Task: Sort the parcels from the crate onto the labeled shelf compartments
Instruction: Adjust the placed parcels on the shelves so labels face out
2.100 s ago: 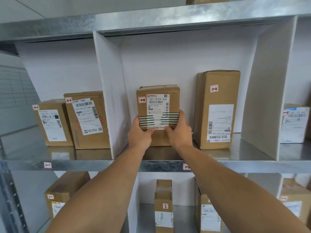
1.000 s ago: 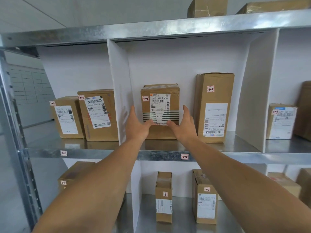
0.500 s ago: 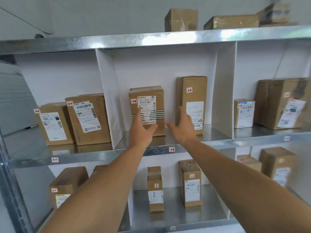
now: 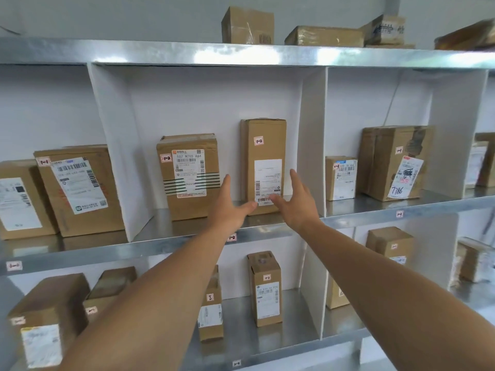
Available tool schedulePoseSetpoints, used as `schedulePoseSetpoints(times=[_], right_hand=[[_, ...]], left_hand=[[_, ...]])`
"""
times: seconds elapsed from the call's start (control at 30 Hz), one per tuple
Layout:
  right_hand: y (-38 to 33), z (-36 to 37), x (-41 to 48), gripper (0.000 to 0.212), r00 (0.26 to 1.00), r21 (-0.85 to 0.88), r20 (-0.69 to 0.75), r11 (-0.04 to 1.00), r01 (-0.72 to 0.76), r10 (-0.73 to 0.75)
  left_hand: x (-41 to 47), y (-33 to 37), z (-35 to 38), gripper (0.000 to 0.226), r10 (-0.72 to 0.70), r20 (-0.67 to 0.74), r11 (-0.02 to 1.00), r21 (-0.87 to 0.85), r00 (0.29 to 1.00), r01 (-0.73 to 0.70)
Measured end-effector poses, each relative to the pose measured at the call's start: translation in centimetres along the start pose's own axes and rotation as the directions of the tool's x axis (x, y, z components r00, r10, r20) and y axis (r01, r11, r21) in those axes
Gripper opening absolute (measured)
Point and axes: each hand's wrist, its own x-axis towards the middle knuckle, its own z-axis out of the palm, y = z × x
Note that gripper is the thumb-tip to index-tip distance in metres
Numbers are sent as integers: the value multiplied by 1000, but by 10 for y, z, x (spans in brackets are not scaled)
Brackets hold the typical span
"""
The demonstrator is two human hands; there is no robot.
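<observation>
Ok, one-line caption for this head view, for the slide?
Left hand and right hand, both open, frame the tall parcel beside the striped parcel in compartment 1-2.

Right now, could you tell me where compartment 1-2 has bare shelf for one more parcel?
The gap between the striped-label parcel and the tall parcel, behind the left hand, is free. A sliver borders the left divider. Crowded: tall parcel nearly against the right divider.

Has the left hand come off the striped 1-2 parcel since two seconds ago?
Yes. The left hand has shifted right, off the striped parcel it gripped, now open before the gap beside the tall parcel.
</observation>
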Motion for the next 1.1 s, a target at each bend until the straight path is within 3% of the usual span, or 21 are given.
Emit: schedulePoseSetpoints(times=[0.47, 0.7, 1.1], right_hand=[[47, 3, 89, 98, 989, 109, 128, 990, -84, 69], [58, 17, 104, 73, 984, 166, 177, 986, -1, -28], [67, 35, 120, 56, 991, 184, 125, 982, 32, -55]], left_hand=[[55, 8, 55, 102, -121, -92, 986, 105, 988, 130], [65, 11, 68, 68, -90, -124, 986, 131, 988, 106], [79, 2, 83, 60, -101, -247, 981, 138, 964, 138]])
